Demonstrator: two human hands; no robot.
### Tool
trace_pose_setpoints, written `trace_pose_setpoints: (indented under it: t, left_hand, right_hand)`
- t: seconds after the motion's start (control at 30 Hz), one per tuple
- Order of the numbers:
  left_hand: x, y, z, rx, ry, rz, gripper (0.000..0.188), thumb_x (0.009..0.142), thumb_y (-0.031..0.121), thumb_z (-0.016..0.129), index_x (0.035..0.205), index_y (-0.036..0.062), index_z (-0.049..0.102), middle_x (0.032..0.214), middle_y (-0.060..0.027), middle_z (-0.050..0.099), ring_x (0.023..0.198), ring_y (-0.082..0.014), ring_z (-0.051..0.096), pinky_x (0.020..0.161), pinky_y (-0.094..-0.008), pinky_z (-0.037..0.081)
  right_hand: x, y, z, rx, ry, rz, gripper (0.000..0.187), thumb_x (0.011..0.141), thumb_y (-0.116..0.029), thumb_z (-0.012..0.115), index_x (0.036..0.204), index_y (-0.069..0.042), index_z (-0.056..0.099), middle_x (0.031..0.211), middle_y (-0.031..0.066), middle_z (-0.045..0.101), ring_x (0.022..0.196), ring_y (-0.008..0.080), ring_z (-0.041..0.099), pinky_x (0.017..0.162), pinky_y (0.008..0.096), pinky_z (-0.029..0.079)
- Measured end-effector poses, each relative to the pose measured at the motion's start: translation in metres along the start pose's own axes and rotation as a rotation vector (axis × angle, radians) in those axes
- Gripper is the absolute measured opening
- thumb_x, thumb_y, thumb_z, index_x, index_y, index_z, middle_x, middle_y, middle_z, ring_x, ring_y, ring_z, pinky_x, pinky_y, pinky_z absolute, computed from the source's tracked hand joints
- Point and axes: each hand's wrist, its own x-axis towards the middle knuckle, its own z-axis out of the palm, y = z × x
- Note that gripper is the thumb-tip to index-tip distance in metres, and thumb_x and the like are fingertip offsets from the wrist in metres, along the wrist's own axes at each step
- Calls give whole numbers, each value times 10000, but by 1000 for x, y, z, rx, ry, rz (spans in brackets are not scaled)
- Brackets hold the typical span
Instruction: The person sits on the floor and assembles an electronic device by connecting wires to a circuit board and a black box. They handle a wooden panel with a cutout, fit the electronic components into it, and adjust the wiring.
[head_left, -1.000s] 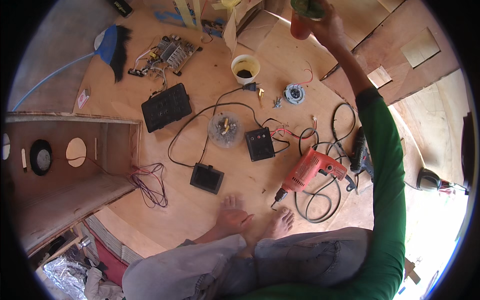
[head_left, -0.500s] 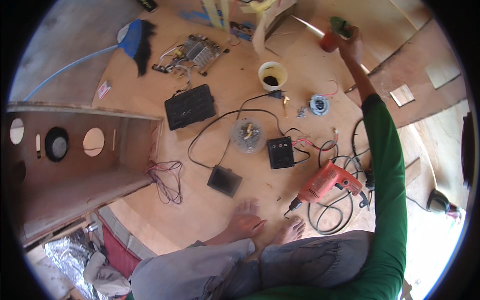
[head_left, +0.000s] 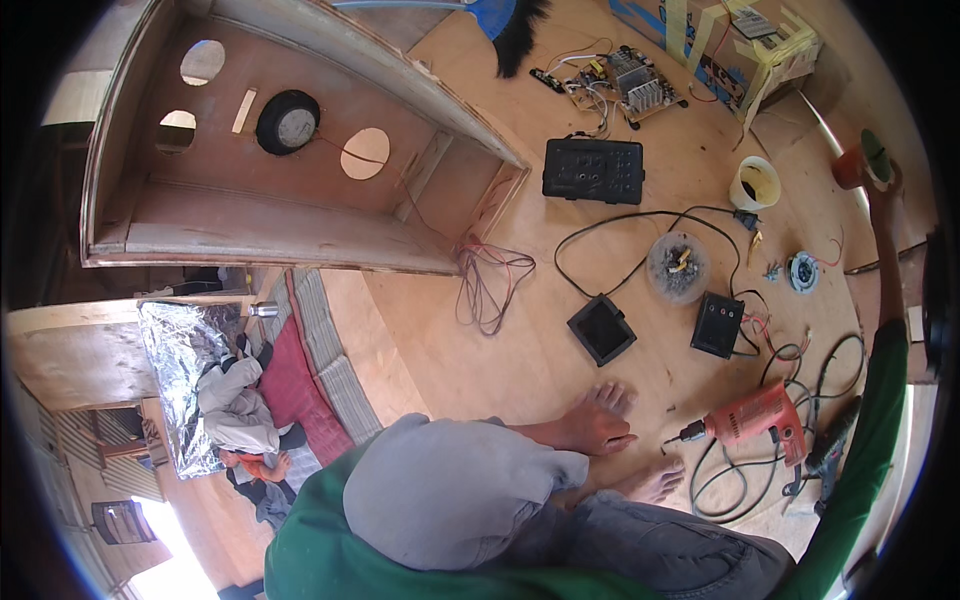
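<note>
At the far right, beside the wall, my right hand is closed round a reddish-orange cup with a green top, held tilted at arm's length. My left hand rests low by my bare feet, its fingers curled; whether anything small is in them does not show. A red corded drill lies right of my feet with its bit toward them. Farther off are a small black box with jacks, a black square box and a clear bowl of ash and cigarette butts.
A wooden speaker cabinet with round cutouts stands at left. Beyond are a black plastic case, a circuit board, a white tub, a round speaker part and a taped carton. Loose cables coil around the drill.
The view has swung left, so the floor things sit farther right and more of the cabinet shows. My right hand still holds the cup out; my left hand stays by my feet.
</note>
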Motion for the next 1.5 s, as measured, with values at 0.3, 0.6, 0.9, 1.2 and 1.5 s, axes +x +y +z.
trace_pose_setpoints:
  t: [0.3, 0.6, 0.9, 1.2, 1.5]
  left_hand:
    - [15, -17, -49, -382, 174, -203, 259, 1036, 253, 753, 889, 41, 737, 840, -128, 742, 770, -319, 760, 702, -404, 616]
    - [28, -131, -115, -76, 569, -684, 229, 1139, 255, 637, 1136, 28, 665, 858, -178, 726, 777, -386, 719, 734, -493, 560]
    - [24, -134, -116, -22, 434, -574, 492, 924, 21, 792, 1388, 5, 632, 1251, -225, 656, 1143, -425, 680, 964, -482, 563]
    - [15, -139, -171, -619, 281, -812, 613, 1033, 87, 636, 1614, -63, 507, 1521, -318, 660, 1428, -382, 664, 1193, -429, 504]
    - [-43, -115, -208, -909, 133, -799, 612, 1177, 418, 572, 1644, 25, 529, 1585, -196, 638, 1431, -300, 636, 1192, -421, 491]
  right_hand:
    - [-137, -118, -154, 128, -80, -121, 644, 1093, -271, 747, 1661, -119, 484, 1609, 233, 567, 1398, 363, 641, 1151, 484, 547]
    - [-314, -250, -260, 441, -602, -25, 518, 1006, 71, 669, 1514, -8, 598, 1456, 141, 657, 1264, 247, 693, 1021, 392, 605]
    - [-360, -282, -288, 461, -736, 45, 442, 1000, 70, 653, 1434, -11, 639, 1252, 126, 729, 1069, 224, 750, 886, 366, 609]
    - [-454, -269, -298, 555, -647, 312, 386, 1034, -111, 754, 1392, 14, 684, 1202, 112, 778, 992, 194, 765, 840, 312, 590]
    - [-609, -270, -313, 1469, -580, 1199, 528, 1122, -272, 670, 1489, 92, 561, 1322, 252, 726, 1122, 321, 749, 955, 410, 605]
